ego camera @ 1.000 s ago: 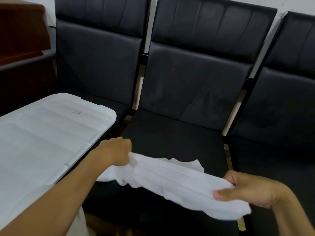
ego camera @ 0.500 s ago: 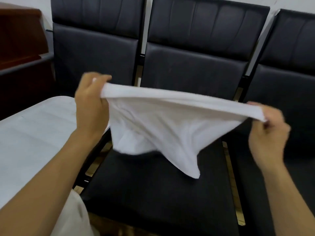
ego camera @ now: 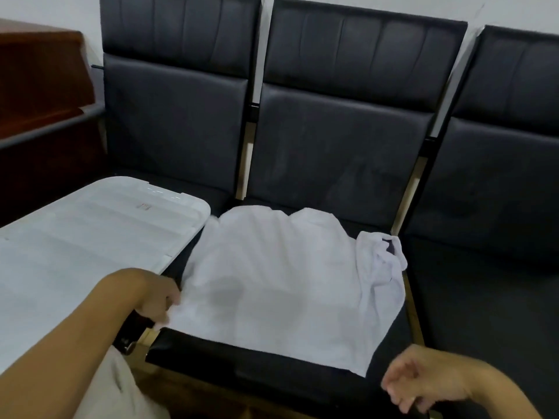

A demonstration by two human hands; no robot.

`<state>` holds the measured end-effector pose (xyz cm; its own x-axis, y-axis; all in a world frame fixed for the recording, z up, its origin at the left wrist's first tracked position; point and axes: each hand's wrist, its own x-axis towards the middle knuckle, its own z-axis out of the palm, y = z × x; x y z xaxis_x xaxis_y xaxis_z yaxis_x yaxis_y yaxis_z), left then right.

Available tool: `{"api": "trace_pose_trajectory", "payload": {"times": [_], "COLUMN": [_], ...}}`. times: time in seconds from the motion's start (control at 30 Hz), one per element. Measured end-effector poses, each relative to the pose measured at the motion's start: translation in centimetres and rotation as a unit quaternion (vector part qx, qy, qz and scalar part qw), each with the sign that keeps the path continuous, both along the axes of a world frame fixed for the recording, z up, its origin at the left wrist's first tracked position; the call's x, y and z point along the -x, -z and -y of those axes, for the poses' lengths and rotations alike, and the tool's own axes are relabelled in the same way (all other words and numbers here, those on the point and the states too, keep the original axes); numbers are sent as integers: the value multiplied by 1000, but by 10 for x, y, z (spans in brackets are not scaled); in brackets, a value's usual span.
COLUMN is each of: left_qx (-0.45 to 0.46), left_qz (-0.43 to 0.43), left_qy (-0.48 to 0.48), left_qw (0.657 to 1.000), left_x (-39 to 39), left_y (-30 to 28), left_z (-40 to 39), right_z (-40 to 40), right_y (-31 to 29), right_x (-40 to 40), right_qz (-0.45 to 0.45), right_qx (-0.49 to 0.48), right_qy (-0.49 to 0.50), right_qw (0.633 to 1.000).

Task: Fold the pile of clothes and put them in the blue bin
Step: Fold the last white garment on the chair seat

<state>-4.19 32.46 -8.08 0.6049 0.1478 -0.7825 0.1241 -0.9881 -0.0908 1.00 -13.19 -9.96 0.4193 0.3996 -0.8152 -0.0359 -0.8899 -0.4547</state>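
Note:
A white garment (ego camera: 281, 285) lies spread flat on the seat of the middle black chair (ego camera: 332, 152), one sleeve bunched at its right edge. My left hand (ego camera: 154, 297) pinches the garment's near-left corner. My right hand (ego camera: 423, 379) hovers just off the near-right corner, fingers loosely apart, holding nothing. A white ribbed bin lid (ego camera: 75, 246) covers the container at the left; no blue shows on it.
Three black padded chairs stand in a row against a white wall; the left chair (ego camera: 175, 116) and right chair (ego camera: 499, 176) hold no clothes. A dark wooden cabinet (ego camera: 39, 86) stands at the far left. My light-coloured clothing (ego camera: 115, 394) shows at the bottom left.
The garment was held up stretched between both hands; now it lies spread on the middle seat. My right hand has let go and my left has come down with its corner.

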Motion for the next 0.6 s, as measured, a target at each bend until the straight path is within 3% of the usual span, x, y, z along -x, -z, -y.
{"api": "trace_pose_trajectory", "payload": {"times": [0.07, 0.17, 0.27, 0.37, 0.43, 0.53, 0.6], "left_qx": [47, 84, 101, 151, 179, 197, 196], "left_qz": [69, 122, 120, 127, 135, 131, 126], "left_qy": [-15, -6, 35, 63, 80, 102, 118], "left_qw": [996, 989, 987, 978, 971, 966, 965], "left_x": [-10, -33, -58, -80, -88, -95, -102], "left_y": [-1, -1, 5, 9, 12, 17, 21], "left_z": [10, 37, 79, 121, 142, 163, 176], "right_z": [6, 12, 4, -13, -25, -38, -40], "right_y": [15, 36, 57, 70, 76, 85, 90], "right_x": [-6, -29, -55, -83, -101, -121, -135], "right_qz": [97, 289, 344, 436, 442, 339, 267], "right_qx": [-10, -17, -33, -62, -93, -153, -209], "right_qy": [57, 188, 287, 295, 302, 381, 456], "right_qw": [994, 939, 893, 848, 840, 847, 823]}}
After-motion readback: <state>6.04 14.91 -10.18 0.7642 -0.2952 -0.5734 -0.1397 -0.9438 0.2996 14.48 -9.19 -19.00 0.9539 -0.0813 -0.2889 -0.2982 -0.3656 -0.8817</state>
